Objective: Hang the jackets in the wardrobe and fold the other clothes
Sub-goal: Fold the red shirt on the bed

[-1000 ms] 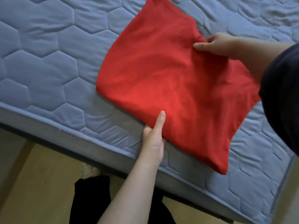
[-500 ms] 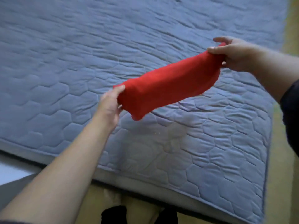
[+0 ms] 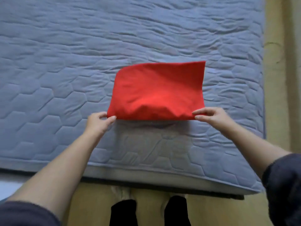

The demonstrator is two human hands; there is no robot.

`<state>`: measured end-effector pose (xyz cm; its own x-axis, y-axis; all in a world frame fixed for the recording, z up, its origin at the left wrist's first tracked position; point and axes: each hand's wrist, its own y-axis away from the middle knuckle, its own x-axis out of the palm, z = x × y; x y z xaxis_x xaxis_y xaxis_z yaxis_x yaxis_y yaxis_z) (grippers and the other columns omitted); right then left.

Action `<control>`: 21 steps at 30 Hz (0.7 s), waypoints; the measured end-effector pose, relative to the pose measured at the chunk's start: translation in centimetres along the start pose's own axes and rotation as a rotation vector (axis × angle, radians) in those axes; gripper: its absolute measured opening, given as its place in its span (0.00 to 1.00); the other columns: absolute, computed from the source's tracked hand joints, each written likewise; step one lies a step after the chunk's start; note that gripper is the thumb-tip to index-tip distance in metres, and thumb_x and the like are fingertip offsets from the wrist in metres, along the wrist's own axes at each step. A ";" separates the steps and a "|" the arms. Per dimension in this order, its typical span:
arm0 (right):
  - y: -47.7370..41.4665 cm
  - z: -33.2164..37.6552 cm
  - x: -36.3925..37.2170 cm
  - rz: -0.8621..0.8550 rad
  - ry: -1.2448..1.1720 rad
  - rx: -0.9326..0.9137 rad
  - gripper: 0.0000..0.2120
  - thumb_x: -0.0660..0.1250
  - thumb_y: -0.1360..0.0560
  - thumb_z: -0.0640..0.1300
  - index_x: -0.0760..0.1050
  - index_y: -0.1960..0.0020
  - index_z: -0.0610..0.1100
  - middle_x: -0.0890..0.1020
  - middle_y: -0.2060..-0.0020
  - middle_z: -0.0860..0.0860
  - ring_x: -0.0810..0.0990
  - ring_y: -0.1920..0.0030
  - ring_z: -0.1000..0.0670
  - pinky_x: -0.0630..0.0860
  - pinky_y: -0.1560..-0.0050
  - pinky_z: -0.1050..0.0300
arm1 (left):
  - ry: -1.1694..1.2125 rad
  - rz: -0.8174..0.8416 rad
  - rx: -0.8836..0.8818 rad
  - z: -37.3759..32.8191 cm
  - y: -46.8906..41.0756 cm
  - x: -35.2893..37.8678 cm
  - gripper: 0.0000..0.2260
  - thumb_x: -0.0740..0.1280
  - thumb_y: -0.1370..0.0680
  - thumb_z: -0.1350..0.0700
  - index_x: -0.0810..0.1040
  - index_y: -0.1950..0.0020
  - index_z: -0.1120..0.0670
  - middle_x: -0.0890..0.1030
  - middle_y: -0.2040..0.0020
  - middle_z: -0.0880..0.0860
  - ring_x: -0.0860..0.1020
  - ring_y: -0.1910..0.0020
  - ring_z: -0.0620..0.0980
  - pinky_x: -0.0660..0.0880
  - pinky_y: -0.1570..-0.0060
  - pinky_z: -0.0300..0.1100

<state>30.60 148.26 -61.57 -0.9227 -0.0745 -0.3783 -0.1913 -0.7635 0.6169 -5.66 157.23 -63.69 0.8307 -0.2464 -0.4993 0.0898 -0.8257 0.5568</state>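
- There is one camera, worn on the person's head.
- It looks forward and down from above the near edge of the blue mattress [image 3: 65, 79].
- It is close. Both arms reach in from the bottom corners. The left hand [image 3: 97, 123] and right hand [image 3: 213, 117] each pinch a near corner of the red cloth [image 3: 158, 92] in the middle.
- At the bottom it looks straight down at the floor [image 3: 91, 206] and the person's dark legs [image 3: 123, 212].
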 end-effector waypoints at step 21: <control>-11.0 -5.4 5.9 -0.399 -0.016 0.380 0.22 0.73 0.28 0.46 0.74 0.40 0.36 0.81 0.45 0.42 0.80 0.47 0.42 0.76 0.44 0.47 | -0.310 -0.124 0.059 -0.1 -9.3 6.1 0.16 0.72 0.28 0.47 0.71 0.48 0.51 0.77 0.55 0.51 0.77 0.53 0.54 0.71 0.53 0.46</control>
<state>29.06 152.76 -74.32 -0.7584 0.1855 -0.6249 -0.6319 -0.4447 0.6348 -1.38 163.46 -71.82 0.6078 -0.2774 -0.7441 0.1403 -0.8848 0.4444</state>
